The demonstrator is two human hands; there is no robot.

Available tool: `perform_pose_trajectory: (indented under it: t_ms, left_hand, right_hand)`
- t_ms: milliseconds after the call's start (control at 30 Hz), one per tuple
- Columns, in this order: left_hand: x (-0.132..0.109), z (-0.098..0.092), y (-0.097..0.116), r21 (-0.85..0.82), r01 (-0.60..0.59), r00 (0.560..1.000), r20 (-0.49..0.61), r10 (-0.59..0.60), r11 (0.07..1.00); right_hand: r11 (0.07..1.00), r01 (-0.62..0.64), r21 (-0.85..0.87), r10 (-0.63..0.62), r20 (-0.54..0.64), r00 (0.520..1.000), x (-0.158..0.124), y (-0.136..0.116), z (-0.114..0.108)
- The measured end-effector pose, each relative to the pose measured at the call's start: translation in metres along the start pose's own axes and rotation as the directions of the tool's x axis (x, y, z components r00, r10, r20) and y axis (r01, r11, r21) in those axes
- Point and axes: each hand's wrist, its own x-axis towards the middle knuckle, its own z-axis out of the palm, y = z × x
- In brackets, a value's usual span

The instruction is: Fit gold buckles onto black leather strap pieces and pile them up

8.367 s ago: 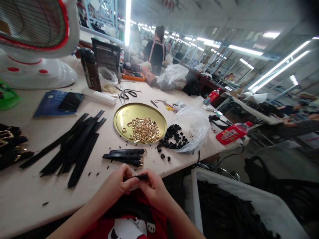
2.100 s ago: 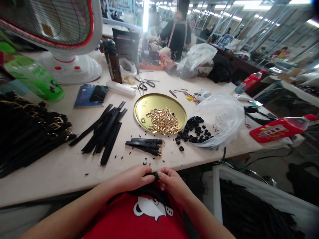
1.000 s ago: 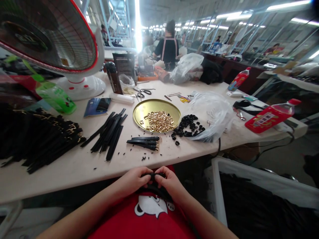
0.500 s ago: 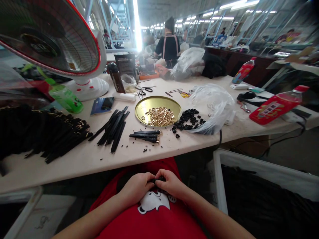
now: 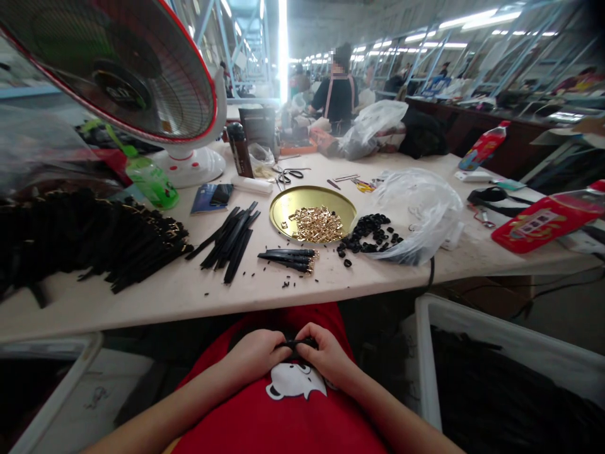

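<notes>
Strap — narrow, black, apparently leather — runs crosswise between the left hand and right hand, fingers of both pinching it, neither nearer.

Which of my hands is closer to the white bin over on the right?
Right. Your right hand is left of the white bin, apart from it; your left hand is farther left, beyond the right one.
</notes>
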Motion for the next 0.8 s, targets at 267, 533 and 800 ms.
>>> perform_pose_trajectory:
  t_ms: [267,533,800]
  left_hand:
    - [-0.001,0.015,0.001,0.047,0.008,1.0,-0.014,-0.007,0.999]
    - [-0.005,0.013,-0.009,-0.011,-0.01,0.999,-0.05,0.009,1.0]
    - [-0.009,0.015,-0.018,-0.064,-0.022,1.0,-0.021,0.021,0.998]
  right_hand:
    - [0.976,0.059,-0.211,-0.072,-0.052,0.996,-0.007,0.005,0.012]
    - [0.967,-0.023,-0.255,0.035,0.043,0.998,-0.004,-0.007,0.004]
    - [0.911,0.093,-0.403,-0.106,-0.01,0.994,-0.008,-0.002,0.015]
